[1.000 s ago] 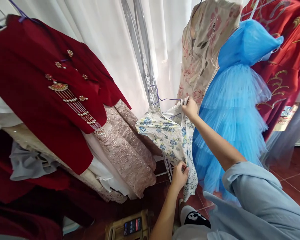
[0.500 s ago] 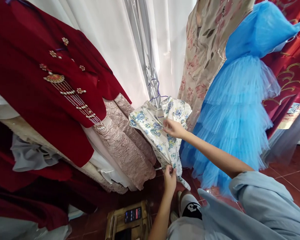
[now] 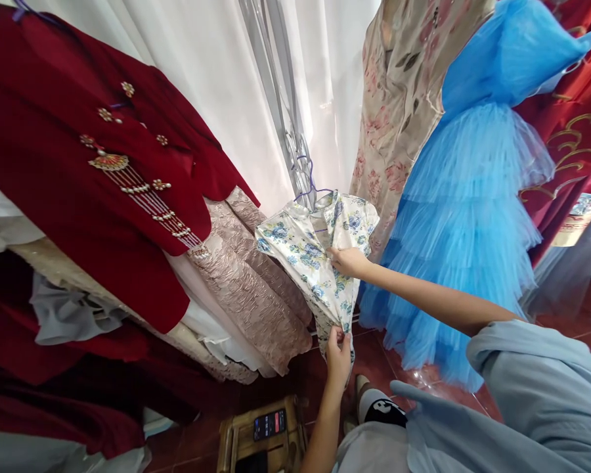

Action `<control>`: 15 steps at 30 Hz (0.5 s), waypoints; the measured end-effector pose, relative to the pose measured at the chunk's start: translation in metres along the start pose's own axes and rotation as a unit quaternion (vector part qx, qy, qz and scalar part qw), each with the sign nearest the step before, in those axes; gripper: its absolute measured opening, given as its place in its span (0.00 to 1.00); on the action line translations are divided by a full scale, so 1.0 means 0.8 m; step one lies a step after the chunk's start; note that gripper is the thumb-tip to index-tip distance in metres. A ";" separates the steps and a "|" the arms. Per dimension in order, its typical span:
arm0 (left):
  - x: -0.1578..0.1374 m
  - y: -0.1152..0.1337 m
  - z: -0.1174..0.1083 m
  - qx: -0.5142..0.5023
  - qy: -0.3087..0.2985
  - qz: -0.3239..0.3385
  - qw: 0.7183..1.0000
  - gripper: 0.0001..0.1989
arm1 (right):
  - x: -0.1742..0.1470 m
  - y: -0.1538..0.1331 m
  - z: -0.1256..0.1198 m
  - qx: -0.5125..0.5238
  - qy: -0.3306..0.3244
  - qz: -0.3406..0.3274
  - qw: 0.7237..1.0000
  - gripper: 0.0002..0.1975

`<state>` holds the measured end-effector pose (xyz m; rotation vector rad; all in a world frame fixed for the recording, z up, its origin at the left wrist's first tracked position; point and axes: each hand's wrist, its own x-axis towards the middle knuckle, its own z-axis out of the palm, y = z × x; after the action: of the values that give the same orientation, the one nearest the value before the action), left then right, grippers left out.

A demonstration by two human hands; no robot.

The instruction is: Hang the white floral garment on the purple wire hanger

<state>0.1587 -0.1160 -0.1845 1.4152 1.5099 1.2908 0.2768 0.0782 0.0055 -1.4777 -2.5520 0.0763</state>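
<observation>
A short-sleeved white blouse with blue flowers (image 3: 300,246) hangs from a purple hanger (image 3: 311,187) in front of me. Its neckline gapes in a V. My left hand (image 3: 338,348) pinches the cloth low on the front, thumb and fingers pressed together. Higher up, my right hand (image 3: 349,262) is closed on the front edge of the same blouse, just under the open neckline. The fingertips of the right hand are partly hidden by the hand itself. Between the two hands the cloth is drawn into folds.
A dark red jacket (image 3: 142,190) with beaded ornaments and a pink textured skirt (image 3: 256,289) hang on the left. On the right are a beige floral dress (image 3: 389,112) and a blue tiered tulle dress (image 3: 453,217). A phone (image 3: 270,424) lies on a wooden stool (image 3: 231,440) below.
My right hand has moved a little down along the blouse's front edge, and the neckline gapes wider. The left hand keeps its pinch low on the front. The view has shifted slightly.
</observation>
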 end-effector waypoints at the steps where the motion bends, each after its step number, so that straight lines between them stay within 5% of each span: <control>1: 0.000 0.000 -0.001 0.003 -0.002 0.001 1.000 0.12 | 0.001 0.002 0.000 -0.012 -0.008 -0.011 1.000 0.18; 8: 0.001 0.000 -0.003 -0.013 0.006 0.010 1.000 0.14 | 0.001 0.003 0.000 -0.089 -0.009 -0.067 0.994 0.22; 15: -0.002 -0.010 -0.007 -0.018 -0.004 0.014 1.000 0.13 | 0.002 0.010 -0.006 -0.054 -0.001 -0.119 0.991 0.16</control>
<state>0.1516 -0.1183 -0.1908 1.4220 1.4582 1.3214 0.2834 0.0835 0.0095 -1.1956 -2.7514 -0.0950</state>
